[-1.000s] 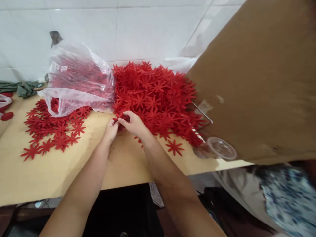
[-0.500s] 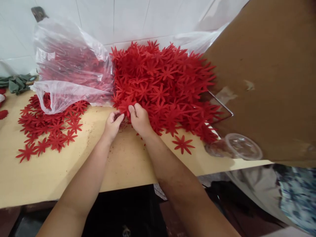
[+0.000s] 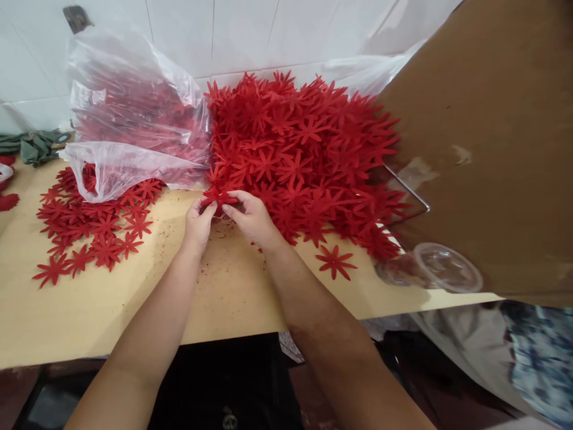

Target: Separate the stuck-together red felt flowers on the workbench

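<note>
On the left of the counter [image 3: 233, 298], flat red flowers [image 3: 89, 233] lie spread out. In the middle, the left hand [image 3: 197, 224] and right hand [image 3: 250, 218] each pinch one red flower [image 3: 218, 197]. Pulling hard could rip it, or tumble the big pile [image 3: 299, 161].

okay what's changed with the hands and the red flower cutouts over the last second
Both hands, left hand and right hand, stayed at the near edge of the big red pile, still pinching one red flower cutout between them, fingers regripping slightly. The plastic bag, the spread-out flowers and the lone flower stayed put.
</note>
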`<state>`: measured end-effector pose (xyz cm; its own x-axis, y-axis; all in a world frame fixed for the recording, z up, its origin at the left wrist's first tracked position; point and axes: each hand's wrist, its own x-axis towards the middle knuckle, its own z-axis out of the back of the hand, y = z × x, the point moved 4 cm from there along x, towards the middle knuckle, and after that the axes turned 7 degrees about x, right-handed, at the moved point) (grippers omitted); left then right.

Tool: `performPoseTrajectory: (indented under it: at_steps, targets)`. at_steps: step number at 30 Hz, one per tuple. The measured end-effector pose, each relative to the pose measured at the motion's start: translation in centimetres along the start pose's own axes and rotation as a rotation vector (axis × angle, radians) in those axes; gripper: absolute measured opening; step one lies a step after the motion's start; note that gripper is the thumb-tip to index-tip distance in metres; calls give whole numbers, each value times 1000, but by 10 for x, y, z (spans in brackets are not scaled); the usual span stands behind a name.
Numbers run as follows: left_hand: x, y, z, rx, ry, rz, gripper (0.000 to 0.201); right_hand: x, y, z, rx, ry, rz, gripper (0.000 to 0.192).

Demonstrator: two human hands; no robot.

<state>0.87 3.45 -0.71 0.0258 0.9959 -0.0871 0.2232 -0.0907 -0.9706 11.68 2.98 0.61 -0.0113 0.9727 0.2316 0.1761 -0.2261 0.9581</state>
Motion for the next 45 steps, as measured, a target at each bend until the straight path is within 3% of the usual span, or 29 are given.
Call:
performPoseTrajectory:
  at_steps: [4, 7, 10, 13, 17, 22, 27, 30, 36, 40, 45]
  targets:
    - [-3, -5, -5, -7, 65, -93, 20, -2, 2, 7, -110, -110, 27, 16]
    - [-4, -7, -6, -38, 76, -140, 23, -3, 5, 6, -170, -118, 53, 17]
    - [-3, -4, -5, -65, 54, -58, 22, -5, 8, 4, -188, -130, 70, 21]
    - [-2, 1, -2, -102, 21, 60, 20, -5, 3, 0, -62, -116, 23, 27]
    - [-2, 0, -1, -155, 21, 63, 16, -5, -4, -4, 46, -67, -61, 41]
    - [-2, -2, 0, -163, -4, 69, 11, -4, -3, 2, -29, -102, -49, 29]
    - [2, -2, 11, -324, -117, 176, 13, -3, -2, 9, -23, -150, -92, 24]
    - [4, -3, 16, -375, -119, 200, 14, -3, 2, 8, -15, -165, -62, 21]
    - [2, -4, 12, -265, -36, 172, 16, -5, 10, 4, -49, -146, 13, 13]
    - [0, -5, 9, -263, 13, 206, 6, -5, 8, 5, -7, -148, 8, 15]
    - [-3, -9, 5, -102, 59, 191, 30, -5, 5, 7, 61, -153, -21, 22]
